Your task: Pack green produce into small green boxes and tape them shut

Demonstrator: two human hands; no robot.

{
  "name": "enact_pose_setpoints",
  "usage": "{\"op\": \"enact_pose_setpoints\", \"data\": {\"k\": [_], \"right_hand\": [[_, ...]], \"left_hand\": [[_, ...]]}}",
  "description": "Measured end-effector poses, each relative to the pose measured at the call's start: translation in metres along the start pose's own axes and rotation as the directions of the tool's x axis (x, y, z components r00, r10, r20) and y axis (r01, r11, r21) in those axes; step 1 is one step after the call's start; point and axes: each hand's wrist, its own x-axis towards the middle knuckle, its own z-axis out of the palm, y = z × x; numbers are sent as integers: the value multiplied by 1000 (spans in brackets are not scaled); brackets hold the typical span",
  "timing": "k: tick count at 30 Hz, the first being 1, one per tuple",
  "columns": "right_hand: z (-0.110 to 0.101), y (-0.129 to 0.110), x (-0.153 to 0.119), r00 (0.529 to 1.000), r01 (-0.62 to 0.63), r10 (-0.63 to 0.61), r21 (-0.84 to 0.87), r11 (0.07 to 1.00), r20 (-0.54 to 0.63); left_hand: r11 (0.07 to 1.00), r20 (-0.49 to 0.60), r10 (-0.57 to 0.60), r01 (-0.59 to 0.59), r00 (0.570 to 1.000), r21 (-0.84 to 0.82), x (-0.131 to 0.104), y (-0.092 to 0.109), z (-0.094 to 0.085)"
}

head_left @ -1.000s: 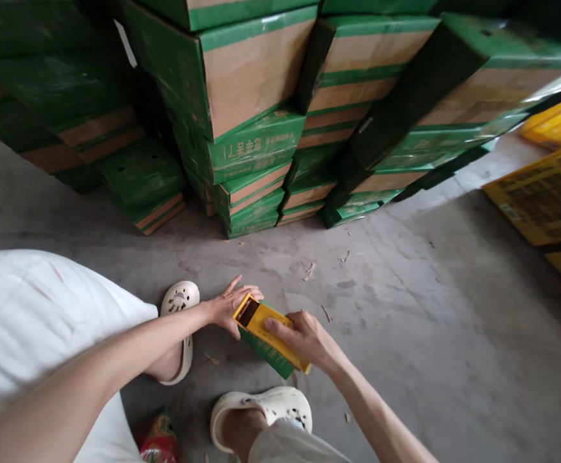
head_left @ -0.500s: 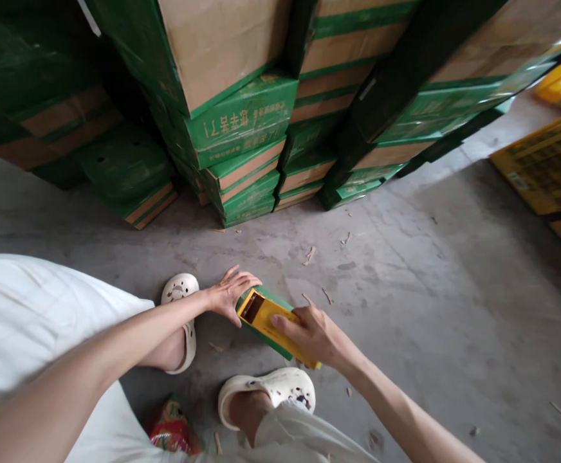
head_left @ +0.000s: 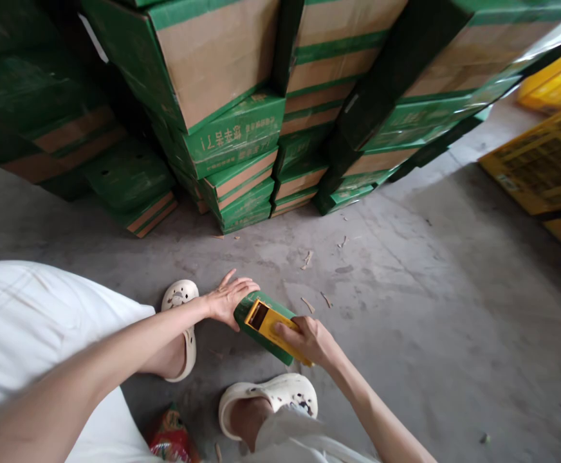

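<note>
Low over the floor, my right hand (head_left: 312,339) grips a long yellow block-shaped thing (head_left: 268,325) with a dark rectangular opening or window near its far left end; its exact kind does not show. Under it is a narrow green box (head_left: 261,341), partly covered by the yellow thing. My left hand (head_left: 229,299) has its fingers spread, resting against the left end of the green box. Both hands are in front of my white clogs, one clog (head_left: 180,296) at the left and the other clog (head_left: 280,389) nearer.
Stacks of green and brown cartons (head_left: 237,132) stand ahead, with more cartons (head_left: 128,177) at the left. Yellow crates (head_left: 541,167) are at the right. Cardboard scraps (head_left: 307,259) lie on the grey floor. A red packet (head_left: 172,437) sits by my leg.
The yellow thing has shifted slightly down and right on the green box, showing more of the green top. My left hand stays at the box's end. The view has tilted a little.
</note>
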Motion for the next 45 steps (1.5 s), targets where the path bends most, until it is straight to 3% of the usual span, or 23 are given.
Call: {"op": "enact_pose_setpoints", "data": {"k": [8,17,24,30,33,39,45], "right_hand": [[10,-15,-7,994,-99,86,-200,975,-71],[6,-19,-6,994,-111,104,-206,972,-46],[2,4,-20,1000,-26,26,-41,999,-3],[0,11,-22,993,-120,117,-132,984,-31],[2,10,-20,991,-130,125,-159,979,-40],[10,14,-22,989,-147,137,-202,968,-63],[11,15,-21,992,-124,117,-183,975,-49]], "left_hand": [[992,-23,4,-1,1000,123,2,23,17],[991,-44,48,-41,998,131,3,12,20],[984,-34,116,-110,993,142,4,5,25],[976,29,127,-131,991,173,4,-1,21],[965,34,101,-106,994,240,4,8,23],[941,9,-25,21,1000,339,17,45,43],[954,-43,69,-53,997,296,18,52,39]]}}
